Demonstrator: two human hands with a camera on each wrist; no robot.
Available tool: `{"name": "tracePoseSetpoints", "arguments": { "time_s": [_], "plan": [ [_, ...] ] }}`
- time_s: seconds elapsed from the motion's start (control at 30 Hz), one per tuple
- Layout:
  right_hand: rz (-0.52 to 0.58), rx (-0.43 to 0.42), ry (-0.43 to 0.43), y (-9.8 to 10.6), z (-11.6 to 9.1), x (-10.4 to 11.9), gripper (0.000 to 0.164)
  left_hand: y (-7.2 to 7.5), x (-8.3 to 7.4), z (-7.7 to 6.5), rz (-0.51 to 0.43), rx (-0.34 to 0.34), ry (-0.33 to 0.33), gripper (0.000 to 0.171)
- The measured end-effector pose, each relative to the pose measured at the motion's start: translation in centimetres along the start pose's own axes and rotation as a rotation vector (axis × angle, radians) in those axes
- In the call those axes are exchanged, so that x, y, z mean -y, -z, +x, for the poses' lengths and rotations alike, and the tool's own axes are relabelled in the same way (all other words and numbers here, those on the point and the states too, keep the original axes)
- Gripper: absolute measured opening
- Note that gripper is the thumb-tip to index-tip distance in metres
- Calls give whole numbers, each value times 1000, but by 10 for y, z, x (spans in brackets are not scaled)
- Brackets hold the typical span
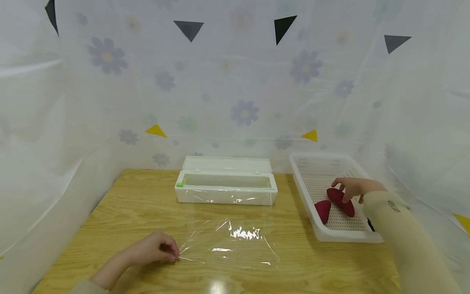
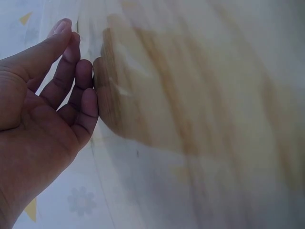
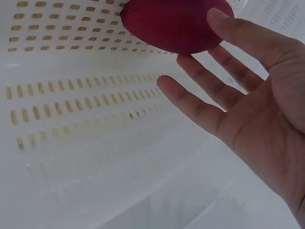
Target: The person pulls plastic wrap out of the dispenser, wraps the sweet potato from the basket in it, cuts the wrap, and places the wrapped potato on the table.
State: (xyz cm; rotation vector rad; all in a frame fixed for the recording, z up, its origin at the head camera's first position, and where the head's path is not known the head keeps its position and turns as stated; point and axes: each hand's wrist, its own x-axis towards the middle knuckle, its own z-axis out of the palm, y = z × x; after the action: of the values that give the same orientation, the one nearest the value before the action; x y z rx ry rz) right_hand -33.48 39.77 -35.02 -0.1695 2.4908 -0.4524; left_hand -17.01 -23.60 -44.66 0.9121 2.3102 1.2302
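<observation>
A smooth, deep-red, tapered vegetable (image 3: pixel 174 26) lies under the right hand (image 1: pixel 355 188), grip loosely spread; the left hand (image 1: pixel 154 248) pinches shiny clear film (image 1: pixel 229 243).

Head looks down; wrist cameras face hands (image 2: pixel 45 112) (image 3: pixel 259 107) closely.

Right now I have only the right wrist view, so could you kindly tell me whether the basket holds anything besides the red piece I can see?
Observer: Yes, the head view shows a second red piece in the white basket, to the left of the red piece you see.
Operator: Thank you; is anything else being handled, please?
Observer: The left hand has its grip on an edge of some clear film.
Operator: And could you say where that leads?
Observer: It runs back to the front of a white box.
</observation>
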Motion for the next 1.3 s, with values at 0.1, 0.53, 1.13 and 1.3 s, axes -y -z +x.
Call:
{"name": "tracePoseSetpoints", "arguments": {
  "time_s": [0.1, 0.53, 1.13, 1.3],
  "plan": [
    [15, 13, 23, -3, 4, 6, 63, -1, 0, -1, -8, -2, 1, 7],
    [147, 74, 36, -18, 13, 12, 63, -2, 3, -1, 10, 4, -14, 7],
    [188, 65, 71, -16, 18, 3, 71, -3, -2, 3, -22, 4, -4, 7],
    [203, 68, 76, -8, 14, 11, 75, -2, -2, 5, -29, 8, -13, 8]
  ]
}}
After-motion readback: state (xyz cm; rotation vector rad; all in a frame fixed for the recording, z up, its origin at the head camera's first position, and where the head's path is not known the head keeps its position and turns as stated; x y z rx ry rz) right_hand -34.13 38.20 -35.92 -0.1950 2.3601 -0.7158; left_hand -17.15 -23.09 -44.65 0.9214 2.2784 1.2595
